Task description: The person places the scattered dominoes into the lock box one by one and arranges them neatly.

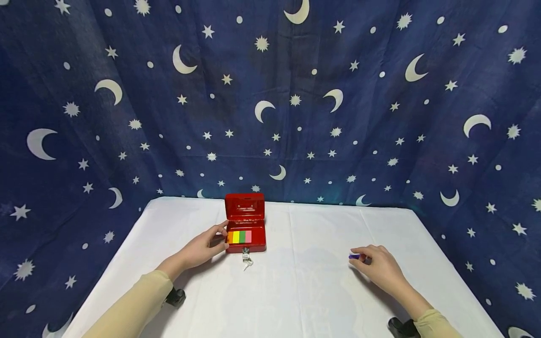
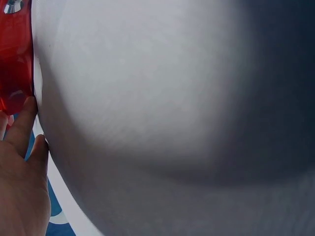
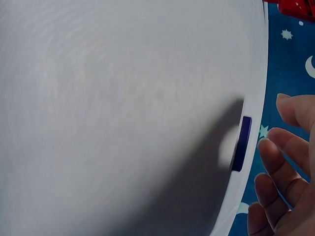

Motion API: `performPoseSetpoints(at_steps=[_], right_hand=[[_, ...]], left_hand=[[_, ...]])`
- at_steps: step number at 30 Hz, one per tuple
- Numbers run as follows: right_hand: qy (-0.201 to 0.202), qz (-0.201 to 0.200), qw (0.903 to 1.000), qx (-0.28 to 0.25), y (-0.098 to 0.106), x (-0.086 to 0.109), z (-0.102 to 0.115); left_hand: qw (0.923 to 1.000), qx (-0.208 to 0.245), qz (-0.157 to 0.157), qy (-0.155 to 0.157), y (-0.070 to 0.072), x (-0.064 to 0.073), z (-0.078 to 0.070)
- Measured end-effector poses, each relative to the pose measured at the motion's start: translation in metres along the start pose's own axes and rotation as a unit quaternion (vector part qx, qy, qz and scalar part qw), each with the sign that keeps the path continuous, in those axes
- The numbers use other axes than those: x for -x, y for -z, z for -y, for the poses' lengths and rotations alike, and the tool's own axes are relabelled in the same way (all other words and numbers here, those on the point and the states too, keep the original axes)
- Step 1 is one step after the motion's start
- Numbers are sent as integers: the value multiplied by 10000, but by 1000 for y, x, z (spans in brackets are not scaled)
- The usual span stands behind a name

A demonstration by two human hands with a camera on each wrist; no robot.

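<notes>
A red metal cash box (image 1: 258, 241) stands on the white table with its lid (image 1: 244, 206) raised. A row of orange, yellow, green and pink strips (image 1: 239, 237) lies inside at the front left. Keys (image 1: 248, 264) hang at the lock on its front. My left hand (image 1: 200, 246) touches the box's left side with fingers spread; in the left wrist view, fingertips meet the red wall (image 2: 17, 59). Out on the table at the right lies a small purple bar (image 3: 241, 144). My right hand (image 1: 380, 267) hovers around it, fingers loosely bent and apart from it in the right wrist view.
The white tablecloth (image 1: 304, 272) covers the table. A dark blue curtain (image 1: 296, 126) with moons and stars hangs behind and at both sides. Black wrist-camera mounts (image 1: 175, 297) sit under both forearms.
</notes>
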State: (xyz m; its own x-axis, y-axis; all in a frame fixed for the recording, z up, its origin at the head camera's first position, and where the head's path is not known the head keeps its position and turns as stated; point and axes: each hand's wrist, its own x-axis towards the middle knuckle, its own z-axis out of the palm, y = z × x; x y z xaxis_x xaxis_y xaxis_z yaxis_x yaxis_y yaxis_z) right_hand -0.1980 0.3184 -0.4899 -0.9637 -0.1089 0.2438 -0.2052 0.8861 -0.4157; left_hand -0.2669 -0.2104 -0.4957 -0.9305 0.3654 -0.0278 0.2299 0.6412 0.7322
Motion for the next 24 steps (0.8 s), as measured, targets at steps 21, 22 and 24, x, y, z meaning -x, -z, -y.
performPoseSetpoints(at_steps=[21, 22, 24], right_hand=[[-52, 13, 9994, 345, 7, 4, -28], [-44, 14, 9994, 340, 7, 4, -29], [-44, 13, 9994, 340, 6, 3, -31]], left_hand=[[9999, -80, 3, 93, 0, 0, -1], [9999, -87, 1, 98, 0, 0, -1], [9999, -87, 4, 108, 0, 0, -1]])
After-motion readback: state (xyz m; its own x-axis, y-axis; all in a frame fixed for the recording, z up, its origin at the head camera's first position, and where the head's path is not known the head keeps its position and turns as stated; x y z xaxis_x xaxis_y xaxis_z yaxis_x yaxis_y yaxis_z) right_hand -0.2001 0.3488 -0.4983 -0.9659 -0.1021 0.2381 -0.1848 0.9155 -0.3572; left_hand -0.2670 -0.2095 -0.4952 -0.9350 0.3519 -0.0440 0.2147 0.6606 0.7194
